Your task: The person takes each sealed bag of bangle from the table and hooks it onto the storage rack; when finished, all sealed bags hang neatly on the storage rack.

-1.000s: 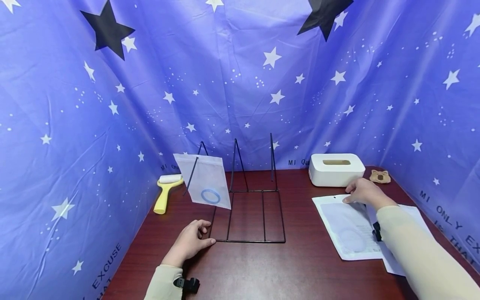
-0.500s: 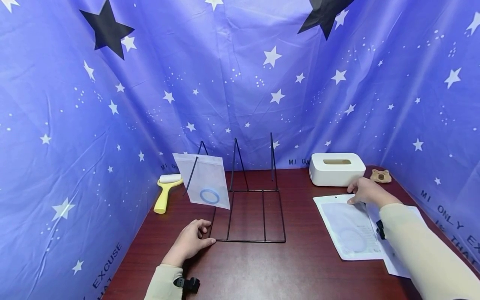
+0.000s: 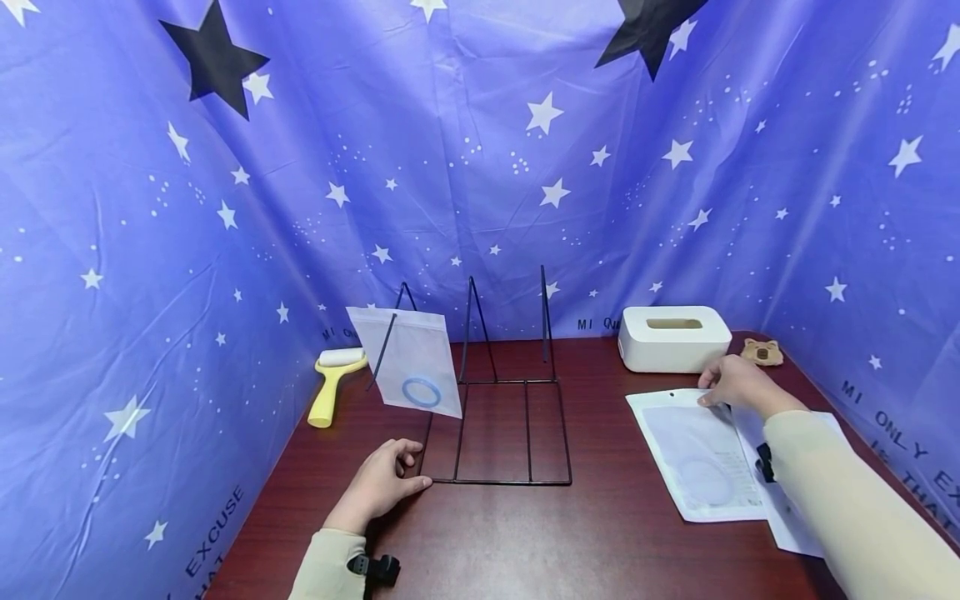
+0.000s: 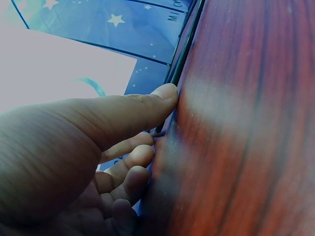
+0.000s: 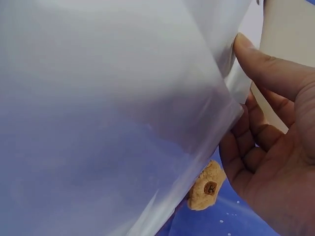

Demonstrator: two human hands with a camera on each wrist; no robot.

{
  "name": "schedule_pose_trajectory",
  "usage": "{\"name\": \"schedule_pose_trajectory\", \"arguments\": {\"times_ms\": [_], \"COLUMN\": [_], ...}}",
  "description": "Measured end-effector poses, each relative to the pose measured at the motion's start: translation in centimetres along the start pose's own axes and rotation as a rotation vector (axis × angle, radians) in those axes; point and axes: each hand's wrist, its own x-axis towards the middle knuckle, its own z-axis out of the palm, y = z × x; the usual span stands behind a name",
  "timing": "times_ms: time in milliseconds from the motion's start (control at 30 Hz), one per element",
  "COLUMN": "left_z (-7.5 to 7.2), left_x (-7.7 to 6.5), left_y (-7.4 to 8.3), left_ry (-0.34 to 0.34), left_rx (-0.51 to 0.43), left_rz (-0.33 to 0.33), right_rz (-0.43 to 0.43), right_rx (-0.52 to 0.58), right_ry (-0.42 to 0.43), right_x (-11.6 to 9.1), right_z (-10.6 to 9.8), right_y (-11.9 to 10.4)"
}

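On the table (image 3: 510, 542), toward its right edge, lies a bag (image 3: 697, 462) we judge light, limp, slippery and easily creased, best taken by its top edge, where the right hand (image 3: 738, 387) pinches it. Counting from largest to smallest, we find one rack (image 3: 495, 482), its near left corner gripped by the left hand (image 3: 377, 483); at least three bags, including a hung bag (image 3: 412, 358) and a lower bag (image 3: 787, 517); one box (image 3: 663, 356); one roller (image 3: 322, 404); one bear (image 3: 762, 352).
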Motion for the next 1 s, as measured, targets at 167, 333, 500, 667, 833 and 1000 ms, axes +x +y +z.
{"name": "schedule_pose_trajectory", "arguments": {"times_ms": [167,333,500,667,833,1000], "left_z": [-0.1,0.0,0.0,0.0,0.0,0.0], "left_x": [0.0,-0.1,-0.1,0.0,-0.1,-0.1], "left_y": [0.0,0.1,0.0,-0.1,0.0,0.1], "left_ry": [0.001,0.005,0.005,0.006,0.007,0.007], "left_rx": [-0.005,0.001,0.002,-0.004,-0.004,0.002], "left_rz": [-0.002,-0.001,0.007,0.008,0.004,0.002], "right_rz": [-0.001,-0.043,-0.104,-0.192,-0.232,-0.242], "right_rx": [0.018,0.061,0.092,0.113,0.116,0.134], "right_ry": [0.019,0.06,0.104,0.155,0.201,0.221], "right_x": [-0.3,-1.0,-1.9,-2.6,-3.3,-4.0], "right_z": [-0.3,-0.7,-1.0,-1.0,-0.9,-1.1], "right_y": [-0.4,-0.5,-1.0,-2.0,-3.7,-5.3]}}
